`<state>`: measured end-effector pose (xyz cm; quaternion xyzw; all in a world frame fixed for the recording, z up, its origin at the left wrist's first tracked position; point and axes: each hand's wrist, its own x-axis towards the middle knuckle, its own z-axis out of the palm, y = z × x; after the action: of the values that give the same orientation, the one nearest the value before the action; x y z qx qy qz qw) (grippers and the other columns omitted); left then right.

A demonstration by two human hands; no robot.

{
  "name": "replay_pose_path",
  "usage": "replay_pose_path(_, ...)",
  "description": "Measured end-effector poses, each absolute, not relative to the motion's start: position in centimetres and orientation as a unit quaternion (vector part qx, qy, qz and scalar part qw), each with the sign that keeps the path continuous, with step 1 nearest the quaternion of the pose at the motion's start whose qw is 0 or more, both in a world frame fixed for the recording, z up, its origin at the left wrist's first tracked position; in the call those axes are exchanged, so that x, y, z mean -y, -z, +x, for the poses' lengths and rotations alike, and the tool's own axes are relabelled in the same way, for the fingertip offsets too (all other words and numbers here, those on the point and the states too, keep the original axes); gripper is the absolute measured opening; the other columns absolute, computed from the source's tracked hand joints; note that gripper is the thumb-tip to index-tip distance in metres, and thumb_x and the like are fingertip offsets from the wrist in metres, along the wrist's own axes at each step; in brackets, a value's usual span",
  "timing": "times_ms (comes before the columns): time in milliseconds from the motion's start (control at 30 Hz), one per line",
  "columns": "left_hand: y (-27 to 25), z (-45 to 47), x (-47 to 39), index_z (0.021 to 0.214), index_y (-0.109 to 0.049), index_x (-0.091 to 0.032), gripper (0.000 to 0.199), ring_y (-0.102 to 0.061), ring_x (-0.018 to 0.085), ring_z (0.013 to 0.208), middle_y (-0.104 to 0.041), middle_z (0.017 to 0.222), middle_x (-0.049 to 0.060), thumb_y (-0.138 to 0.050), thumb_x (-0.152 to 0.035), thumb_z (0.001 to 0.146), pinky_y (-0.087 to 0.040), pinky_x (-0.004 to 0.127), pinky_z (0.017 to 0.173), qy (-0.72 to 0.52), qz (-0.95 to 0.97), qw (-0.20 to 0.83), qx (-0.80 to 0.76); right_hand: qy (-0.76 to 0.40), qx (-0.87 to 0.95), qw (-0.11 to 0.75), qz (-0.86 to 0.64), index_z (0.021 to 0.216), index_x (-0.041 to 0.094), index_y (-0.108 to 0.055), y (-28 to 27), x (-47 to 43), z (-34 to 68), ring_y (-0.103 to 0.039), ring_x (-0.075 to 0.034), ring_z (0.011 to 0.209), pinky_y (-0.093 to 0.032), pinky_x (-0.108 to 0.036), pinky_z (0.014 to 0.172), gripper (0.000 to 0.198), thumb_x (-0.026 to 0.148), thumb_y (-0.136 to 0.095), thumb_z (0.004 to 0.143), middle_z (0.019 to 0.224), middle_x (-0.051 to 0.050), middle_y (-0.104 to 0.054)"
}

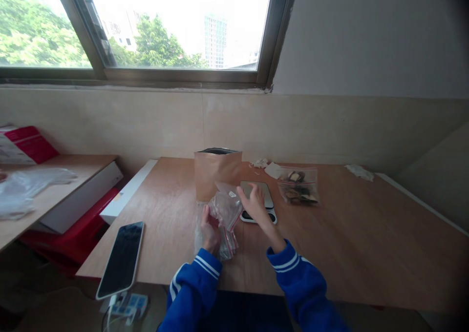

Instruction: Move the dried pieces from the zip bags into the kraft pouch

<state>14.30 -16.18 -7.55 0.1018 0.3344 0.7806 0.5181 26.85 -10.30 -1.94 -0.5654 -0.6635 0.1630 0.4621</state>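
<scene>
My left hand (210,231) is closed on a clear zip bag (226,207) with a red seal line, held up off the table. Below it lie several more clear zip bags (227,246), partly hidden by my wrist. My right hand (254,204) is raised over the small kitchen scale (269,201), its thumb and fingers apart and nothing between them. Behind my left hand stands an upright brown kraft pouch (216,173), its top gaping. Right of the scale lies a filled zip bag (298,188) with dark and pale slices inside.
A phone (122,256) lies at the table's left edge, plugged into a cable above a power strip (128,305). White scraps (261,163) and a white paper piece (273,170) lie near the wall. Crumpled plastic (31,188) rests on the side table at left.
</scene>
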Motion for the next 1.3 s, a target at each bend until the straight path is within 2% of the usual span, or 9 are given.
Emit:
replay_pose_path(100,7.1,14.4,16.3,0.080,-0.063,-0.020,0.024,-0.060,0.011,0.063,-0.063,0.073,-0.002,-0.073,-0.040,0.072,-0.046,0.023,0.063,-0.797,0.110,0.513,-0.300,-0.298,0.617,0.441,-0.580,0.102,0.017,-0.055,4.2,10.9,28.5,-0.058,-0.033,0.110,-0.043,-0.049,0.097,0.051,0.064,-0.050,0.083,0.108,-0.019,-0.064)
replay_pose_path(267,5.2,14.6,17.5,0.073,-0.060,-0.018,0.021,-0.056,0.012,0.063,-0.060,0.070,-0.002,-0.075,-0.033,0.069,-0.045,0.024,0.061,-0.766,0.177,0.530,-0.317,-0.515,0.518,0.458,-0.507,0.089,0.020,-0.058,3.7,11.8,29.9,-0.067,-0.026,0.079,-0.055,-0.038,0.068,0.053,0.071,-0.054,0.075,0.092,-0.012,-0.069)
replay_pose_path(433,4.3,14.2,20.2,0.066,-0.055,-0.018,0.029,-0.049,0.011,0.049,-0.053,0.060,-0.002,-0.073,-0.039,0.074,-0.036,0.024,0.045,-0.733,0.253,0.511,-0.370,-0.475,0.418,0.587,-0.505,0.081,0.023,-0.050,1.3,11.9,30.4,-0.057,-0.018,0.051,-0.049,-0.031,0.049,0.056,0.077,-0.057,0.069,0.063,-0.002,-0.061)
replay_pose_path(633,3.9,12.6,22.1,0.073,-0.067,-0.016,0.033,-0.059,0.017,0.063,-0.064,0.074,0.007,-0.070,-0.048,0.076,-0.048,0.027,0.056,-0.681,0.312,0.505,-0.428,-0.417,0.453,0.584,-0.530,0.089,0.025,-0.046,-0.1,12.9,29.5,-0.042,-0.015,0.034,-0.029,-0.027,0.033,0.055,0.079,-0.038,0.081,0.050,0.006,-0.045)
replay_pose_path(767,2.7,11.9,22.1,0.086,-0.070,-0.014,0.038,-0.061,0.017,0.068,-0.066,0.094,0.012,-0.067,-0.051,0.077,-0.048,0.024,0.048,-0.614,0.365,0.539,-0.446,-0.367,0.526,0.539,-0.547,0.093,0.024,-0.051,-0.1,13.5,28.6,-0.040,-0.015,0.035,-0.030,-0.028,0.037,0.056,0.076,-0.032,0.086,0.047,0.006,-0.040)
replay_pose_path(867,2.4,12.7,21.9,0.101,-0.062,-0.017,0.041,-0.061,0.015,0.058,-0.064,0.088,0.007,-0.071,-0.048,0.075,-0.045,0.022,0.039,-0.557,0.401,0.547,-0.480,-0.342,0.573,0.527,-0.526,0.089,0.022,-0.054,0.3,13.8,27.4,-0.047,-0.017,0.041,-0.037,-0.028,0.044,0.052,0.070,-0.033,0.090,0.046,0.005,-0.044)
replay_pose_path(1033,2.4,13.8,22.1,0.111,-0.042,-0.022,0.046,-0.043,0.005,0.039,-0.054,0.077,-0.005,-0.064,-0.047,0.080,-0.035,0.017,0.031,-0.610,0.409,0.445,-0.512,-0.350,0.599,0.519,-0.500,0.088,0.021,-0.057,1.9,13.9,26.6,-0.047,-0.016,0.039,-0.038,-0.026,0.046,0.049,0.065,-0.036,0.091,0.043,0.006,-0.045)
replay_pose_path(1167,2.6,12.3,22.5,0.115,-0.036,-0.025,0.043,-0.040,0.004,0.040,-0.050,0.078,-0.006,-0.059,-0.046,0.084,-0.029,0.015,0.031,-0.624,0.402,0.372,-0.557,-0.341,0.602,0.496,-0.524,0.099,0.019,-0.057,3.7,12.2,29.4,-0.048,-0.015,0.039,-0.036,-0.026,0.041,0.047,0.062,-0.038,0.091,0.058,0.002,-0.056)
replay_pose_path(1300,3.9,10.1,22.7,0.117,-0.039,-0.023,0.039,-0.048,0.010,0.049,-0.050,0.081,-0.003,-0.054,-0.041,0.086,-0.038,0.020,0.038,-0.583,0.407,0.312,-0.631,-0.126,0.621,0.531,-0.562,0.094,0.017,-0.059,5.6,9.0,35.3,-0.060,-0.023,0.079,-0.050,-0.036,0.070,0.031,0.042,-0.041,0.089,0.088,-0.012,-0.064)
